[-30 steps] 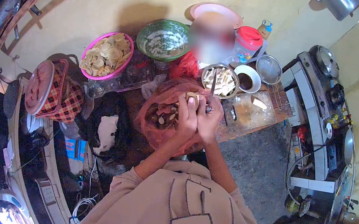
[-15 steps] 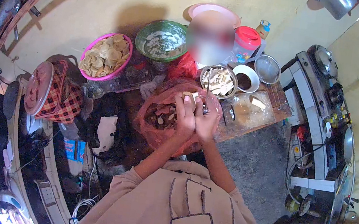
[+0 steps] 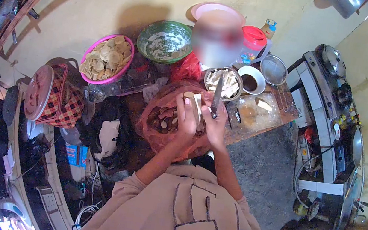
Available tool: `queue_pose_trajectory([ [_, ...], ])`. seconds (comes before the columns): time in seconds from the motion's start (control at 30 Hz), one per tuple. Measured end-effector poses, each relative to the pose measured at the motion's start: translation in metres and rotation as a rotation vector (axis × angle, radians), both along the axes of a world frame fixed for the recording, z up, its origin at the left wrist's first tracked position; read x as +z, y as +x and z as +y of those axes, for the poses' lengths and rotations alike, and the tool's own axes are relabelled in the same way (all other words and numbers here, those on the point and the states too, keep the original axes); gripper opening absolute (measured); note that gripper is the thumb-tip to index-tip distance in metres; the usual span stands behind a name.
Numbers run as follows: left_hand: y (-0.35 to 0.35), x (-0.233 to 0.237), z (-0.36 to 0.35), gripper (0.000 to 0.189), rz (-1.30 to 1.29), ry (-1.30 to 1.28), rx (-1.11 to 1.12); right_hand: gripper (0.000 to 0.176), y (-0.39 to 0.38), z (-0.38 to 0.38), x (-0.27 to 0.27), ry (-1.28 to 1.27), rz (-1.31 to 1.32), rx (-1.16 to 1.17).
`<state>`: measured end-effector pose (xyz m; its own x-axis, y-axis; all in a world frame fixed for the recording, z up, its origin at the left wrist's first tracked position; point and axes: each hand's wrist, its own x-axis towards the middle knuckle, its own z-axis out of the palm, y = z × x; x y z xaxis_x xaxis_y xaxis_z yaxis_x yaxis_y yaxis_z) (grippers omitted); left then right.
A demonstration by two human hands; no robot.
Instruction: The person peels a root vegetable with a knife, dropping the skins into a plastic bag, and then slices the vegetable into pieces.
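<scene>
Over a red plastic bag (image 3: 145, 126), my left hand (image 3: 186, 119) grips a brown-skinned root (image 3: 196, 102) that looks like cassava; its white flesh shows on one side. My right hand (image 3: 215, 125) is closed round the handle of a knife (image 3: 218, 94), whose blade points up and away from me, just right of the root. Dark peelings and cut scraps (image 3: 165, 119) lie in the bag. Beyond my hands stands a metal bowl (image 3: 206, 84) of white cut pieces (image 3: 226, 84).
A white bowl (image 3: 262, 85) of dark contents, a strainer (image 3: 273, 71) and a cutting board (image 3: 259, 111) with a white piece lie to the right. Behind are a green basin (image 3: 143, 44) and a pink basket (image 3: 84, 63) of thin slices. A stove (image 3: 324, 70) stands far right.
My hands have moved slightly apart. The knife has come away from the root, its blade now turned to show its flat side, and more of the root's white flesh is visible.
</scene>
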<state>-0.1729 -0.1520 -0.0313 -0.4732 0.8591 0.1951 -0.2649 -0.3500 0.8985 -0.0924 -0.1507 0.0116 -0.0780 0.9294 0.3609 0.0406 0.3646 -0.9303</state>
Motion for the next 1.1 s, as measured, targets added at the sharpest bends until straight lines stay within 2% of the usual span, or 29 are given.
queue_pose_trajectory([
  [0.07, -0.001, -0.001, -0.001, 0.036, 0.005, -0.004, 0.005, 0.021, 0.0, -0.003, 0.005, 0.001, -0.023, 0.035],
  [0.23, 0.007, 0.009, -0.005, 0.036, -0.011, -0.059, 0.148, 0.02, -0.015, -0.01, -0.004, -0.313, 0.101, 0.012],
  [0.33, 0.003, 0.004, -0.002, 0.035, 0.006, -0.047, 0.183, 0.019, -0.018, -0.009, -0.019, -0.224, 0.066, -0.03],
  [0.43, 0.004, 0.023, -0.009, 0.032, -0.072, -0.067, 0.105, 0.018, -0.02, -0.009, -0.02, -0.305, 0.175, 0.086],
  [0.63, 0.002, 0.002, 0.0, 0.027, -0.105, 0.035, 0.097, 0.016, -0.024, -0.003, -0.037, -0.278, 0.221, 0.029],
  [0.83, -0.001, 0.001, -0.002, 0.031, 0.07, -0.041, 0.145, 0.017, -0.024, -0.001, -0.039, -0.234, 0.256, 0.05],
  [0.93, 0.0, -0.002, -0.001, 0.03, 0.123, -0.038, 0.187, 0.018, -0.023, 0.0, -0.038, -0.179, 0.187, 0.018],
  [1.1, 0.004, 0.003, -0.003, 0.027, 0.022, -0.059, 0.146, 0.02, -0.016, 0.006, -0.057, -0.088, -0.115, -0.026],
])
